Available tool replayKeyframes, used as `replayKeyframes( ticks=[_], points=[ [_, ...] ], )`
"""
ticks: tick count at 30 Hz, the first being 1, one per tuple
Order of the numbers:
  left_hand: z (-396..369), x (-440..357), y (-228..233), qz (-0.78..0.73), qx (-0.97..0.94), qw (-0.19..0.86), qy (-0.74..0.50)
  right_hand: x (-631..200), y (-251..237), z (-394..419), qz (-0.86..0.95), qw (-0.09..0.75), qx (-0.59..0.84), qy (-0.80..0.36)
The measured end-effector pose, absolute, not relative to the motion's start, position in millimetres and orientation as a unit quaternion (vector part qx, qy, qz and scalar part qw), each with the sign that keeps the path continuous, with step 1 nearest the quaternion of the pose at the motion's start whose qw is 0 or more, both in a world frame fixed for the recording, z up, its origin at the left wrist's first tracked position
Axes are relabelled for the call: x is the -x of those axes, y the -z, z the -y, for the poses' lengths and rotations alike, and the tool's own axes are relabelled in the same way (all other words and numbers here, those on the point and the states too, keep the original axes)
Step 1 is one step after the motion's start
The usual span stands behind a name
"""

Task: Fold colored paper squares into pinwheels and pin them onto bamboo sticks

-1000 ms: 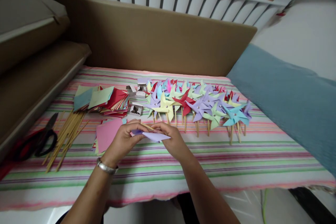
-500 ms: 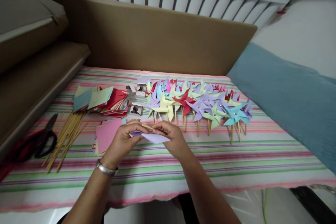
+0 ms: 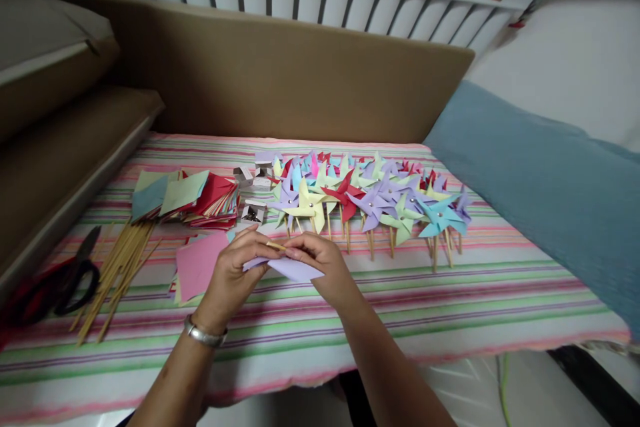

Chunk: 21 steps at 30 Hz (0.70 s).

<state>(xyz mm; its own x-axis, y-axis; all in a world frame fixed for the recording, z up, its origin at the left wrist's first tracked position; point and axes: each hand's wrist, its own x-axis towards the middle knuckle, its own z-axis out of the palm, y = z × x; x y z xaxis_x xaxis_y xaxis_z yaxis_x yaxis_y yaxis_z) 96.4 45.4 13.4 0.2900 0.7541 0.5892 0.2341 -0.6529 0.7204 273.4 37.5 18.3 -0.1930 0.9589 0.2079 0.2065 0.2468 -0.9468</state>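
Low over the near middle of the striped cloth, my left hand point(image 3: 234, 268) is closed on a folded lilac paper pinwheel point(image 3: 296, 270). My right hand point(image 3: 326, 265) meets it from the other side, its thumb and fingers pinched on a thin wooden stick point(image 3: 276, 246) that lies just above the paper. How stick and paper join is hidden by my fingers. Just beyond my hands stand many finished pinwheels point(image 3: 373, 205) on sticks, in lilac, red, yellow, green and blue. A small open box of pins point(image 3: 253, 212) sits behind my left hand.
Stacked coloured paper squares point(image 3: 184, 190) lie at the left, with a pink sheet point(image 3: 200, 265) nearer my left wrist. Loose sticks point(image 3: 117, 273) and black-handled scissors point(image 3: 77, 280) lie farther left. A brown board point(image 3: 290, 73) stands along the back; blue cloth point(image 3: 520, 167) borders the right.
The view has shifted slightly, so the table things appear a little farther left. My fingers have moved slightly around the stick, and both hands keep their hold.
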Motion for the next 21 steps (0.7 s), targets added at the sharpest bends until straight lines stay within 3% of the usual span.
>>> replayKeyframes(
  ticks=[21],
  points=[
    [-44.3,-98.7,-11.4,-0.338,-0.743,0.250,-0.520,-270.3,-26.9,-36.3,0.606,0.473,0.451,-0.453]
  ],
)
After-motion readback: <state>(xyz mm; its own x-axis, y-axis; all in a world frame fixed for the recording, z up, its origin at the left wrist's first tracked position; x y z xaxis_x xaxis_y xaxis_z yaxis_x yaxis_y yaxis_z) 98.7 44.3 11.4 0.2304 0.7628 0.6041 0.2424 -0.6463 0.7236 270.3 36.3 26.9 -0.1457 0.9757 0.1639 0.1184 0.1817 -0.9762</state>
